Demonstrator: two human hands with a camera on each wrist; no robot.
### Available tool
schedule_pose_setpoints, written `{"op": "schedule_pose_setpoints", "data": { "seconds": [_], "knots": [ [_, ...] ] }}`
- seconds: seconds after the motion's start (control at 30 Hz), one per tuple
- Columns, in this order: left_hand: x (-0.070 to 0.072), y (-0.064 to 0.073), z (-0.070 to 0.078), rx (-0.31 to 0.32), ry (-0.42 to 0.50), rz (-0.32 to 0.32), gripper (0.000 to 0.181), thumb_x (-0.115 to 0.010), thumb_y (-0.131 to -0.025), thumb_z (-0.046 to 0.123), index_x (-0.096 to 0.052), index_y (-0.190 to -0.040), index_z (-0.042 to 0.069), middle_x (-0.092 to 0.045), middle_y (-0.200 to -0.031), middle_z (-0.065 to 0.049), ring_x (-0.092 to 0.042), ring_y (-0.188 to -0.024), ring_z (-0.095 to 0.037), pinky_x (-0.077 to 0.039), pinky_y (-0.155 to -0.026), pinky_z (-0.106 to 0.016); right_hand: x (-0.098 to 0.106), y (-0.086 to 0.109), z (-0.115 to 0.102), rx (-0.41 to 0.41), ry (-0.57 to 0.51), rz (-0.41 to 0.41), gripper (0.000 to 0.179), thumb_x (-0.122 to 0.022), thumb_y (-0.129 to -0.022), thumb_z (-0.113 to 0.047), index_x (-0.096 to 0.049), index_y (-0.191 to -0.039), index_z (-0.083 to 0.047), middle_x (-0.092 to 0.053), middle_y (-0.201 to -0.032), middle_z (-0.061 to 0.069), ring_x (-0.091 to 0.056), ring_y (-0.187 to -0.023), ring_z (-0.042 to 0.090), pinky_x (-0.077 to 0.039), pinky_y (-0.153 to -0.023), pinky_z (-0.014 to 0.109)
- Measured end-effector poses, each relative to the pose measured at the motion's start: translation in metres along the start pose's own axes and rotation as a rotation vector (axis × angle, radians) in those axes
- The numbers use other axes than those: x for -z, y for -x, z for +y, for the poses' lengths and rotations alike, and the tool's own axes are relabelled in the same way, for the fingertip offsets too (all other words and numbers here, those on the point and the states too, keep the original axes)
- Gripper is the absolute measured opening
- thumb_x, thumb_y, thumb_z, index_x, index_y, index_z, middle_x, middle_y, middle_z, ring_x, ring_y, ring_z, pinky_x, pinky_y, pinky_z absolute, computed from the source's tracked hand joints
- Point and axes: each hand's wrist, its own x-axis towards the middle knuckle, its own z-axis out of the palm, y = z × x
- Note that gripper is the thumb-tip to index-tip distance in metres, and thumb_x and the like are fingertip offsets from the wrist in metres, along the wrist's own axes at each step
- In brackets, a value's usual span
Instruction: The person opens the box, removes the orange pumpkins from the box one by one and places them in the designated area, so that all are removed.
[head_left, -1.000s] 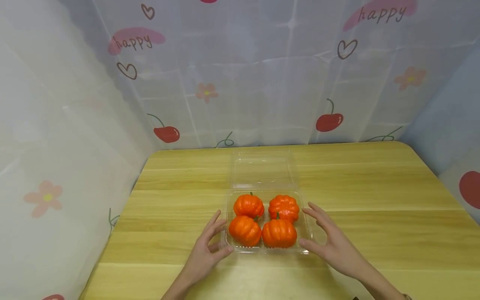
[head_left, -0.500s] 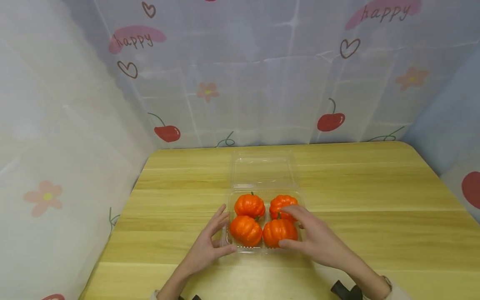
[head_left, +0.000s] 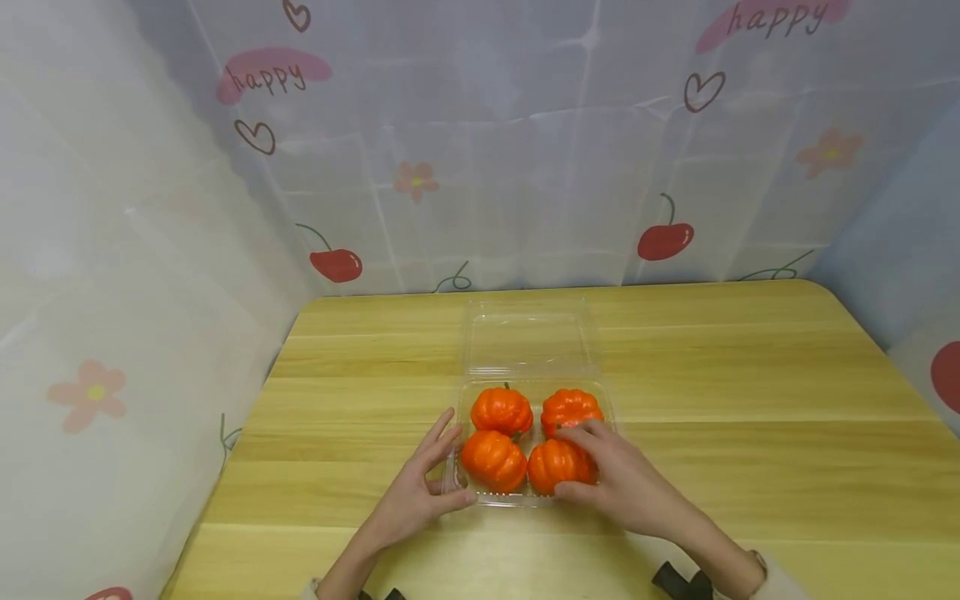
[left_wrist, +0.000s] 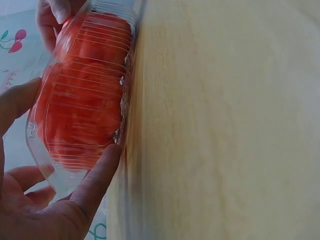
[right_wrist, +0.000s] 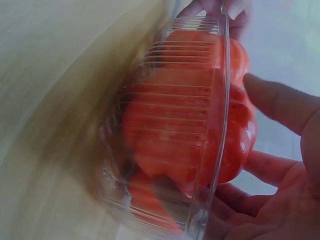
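Note:
Orange toy pumpkins with green stems fill a clear plastic clamshell box (head_left: 506, 500), two at the back and two in front. My left hand (head_left: 412, 493) holds the box's left side, thumb at its front corner and fingers along the wall. Over the front right pumpkin (head_left: 551, 467), my right hand (head_left: 628, 485) curls its thumb and fingers round the sides. In the right wrist view, fingers reach inside the box beside that pumpkin (right_wrist: 240, 145). The front left pumpkin (head_left: 493, 461), back left pumpkin (head_left: 501, 410) and back right pumpkin (head_left: 572, 407) sit untouched by the left hand.
Behind the box, its clear lid (head_left: 531, 343) lies folded back flat on the wooden table (head_left: 712, 367). A pale curtain (head_left: 517, 192) with printed cherries, hearts and flowers stands along the back and sides of the table.
My right hand has moved left from the box's right wall onto the front right pumpkin, and its fingers have closed round it. The left hand has stayed at the box's left side.

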Motion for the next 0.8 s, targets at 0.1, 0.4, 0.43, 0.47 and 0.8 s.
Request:
{"op": "schedule_pose_setpoints", "data": {
  "seconds": [0.1,0.4,0.43,0.47,0.8],
  "knots": [
    [-0.0002,0.0000,-0.0007,0.003,-0.003,0.003,0.087,-0.080,-0.080,0.004,-0.032,-0.152,-0.002,-0.001,-0.165,0.001,-0.019,-0.144,-0.042,-0.056,-0.086,-0.034,-0.0008,0.0000,-0.0006,-0.001,0.018,0.008,0.055,-0.080,-0.082,-0.029,-0.062,-0.130,-0.008,-0.057,-0.122,0.003,-0.054,-0.109,0.023,-0.048,-0.092,0.049],
    [-0.0009,0.0008,-0.0015,0.010,-0.010,0.017,0.087,-0.081,-0.080,0.006,-0.033,-0.152,-0.001,-0.003,-0.165,0.003,-0.018,-0.144,-0.044,-0.055,-0.089,-0.034,-0.0018,0.0012,0.0006,-0.006,0.029,0.021,0.051,-0.081,-0.083,-0.024,-0.063,-0.128,-0.009,-0.057,-0.123,0.001,-0.054,-0.111,0.024,-0.048,-0.094,0.050],
    [-0.0009,0.0009,-0.0018,0.011,-0.012,0.019,0.087,-0.081,-0.080,0.006,-0.033,-0.152,-0.001,-0.003,-0.165,0.003,-0.018,-0.144,-0.044,-0.055,-0.090,-0.035,-0.0020,0.0013,0.0006,-0.004,0.029,0.023,0.051,-0.081,-0.082,-0.024,-0.063,-0.128,-0.009,-0.057,-0.122,0.001,-0.054,-0.110,0.023,-0.048,-0.094,0.050],
    [-0.0010,0.0012,-0.0018,0.012,-0.016,0.021,0.087,-0.081,-0.080,0.006,-0.033,-0.152,0.000,-0.003,-0.165,0.003,-0.019,-0.144,-0.044,-0.054,-0.091,-0.035,-0.0022,0.0014,0.0005,-0.002,0.030,0.024,0.051,-0.081,-0.082,-0.023,-0.063,-0.128,-0.009,-0.057,-0.122,0.000,-0.054,-0.110,0.023,-0.048,-0.094,0.050],
    [-0.0017,0.0020,0.0025,0.021,-0.069,0.025,0.086,-0.081,-0.081,0.011,-0.033,-0.152,0.001,-0.006,-0.165,0.004,-0.023,-0.144,-0.041,-0.046,-0.102,-0.038,0.0001,0.0052,-0.0002,0.015,-0.020,0.037,0.050,-0.081,-0.081,-0.018,-0.063,-0.128,-0.010,-0.057,-0.125,0.000,-0.055,-0.113,0.023,-0.049,-0.095,0.049]
  ]
}}
